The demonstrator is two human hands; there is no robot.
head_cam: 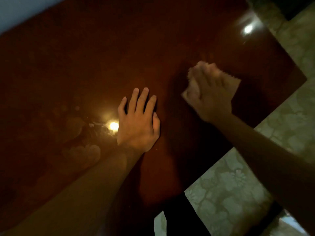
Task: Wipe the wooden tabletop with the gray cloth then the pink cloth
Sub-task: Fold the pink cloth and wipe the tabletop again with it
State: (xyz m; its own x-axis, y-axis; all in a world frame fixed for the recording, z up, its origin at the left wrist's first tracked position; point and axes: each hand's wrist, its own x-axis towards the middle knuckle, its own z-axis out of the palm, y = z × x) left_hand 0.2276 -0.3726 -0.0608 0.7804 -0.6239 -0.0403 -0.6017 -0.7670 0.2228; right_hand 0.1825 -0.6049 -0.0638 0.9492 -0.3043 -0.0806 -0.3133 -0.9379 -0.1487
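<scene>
A glossy dark reddish wooden tabletop point(85, 57) fills most of the view. My right hand point(211, 92) presses a folded pinkish cloth point(234, 83) flat onto the wood near the table's right edge; the hand is blurred and its fingers lie over the cloth. My left hand point(138, 120) rests flat on the tabletop near the middle, fingers straight and close together, holding nothing. No gray cloth shows in the frame.
Pale smudges and residue point(83, 154) mark the wood left of my left hand, beside a bright lamp reflection point(113, 126). Patterned floor tiles point(235, 193) lie beyond the table's right and near edges. A dark trouser leg point(180, 217) stands by the near edge.
</scene>
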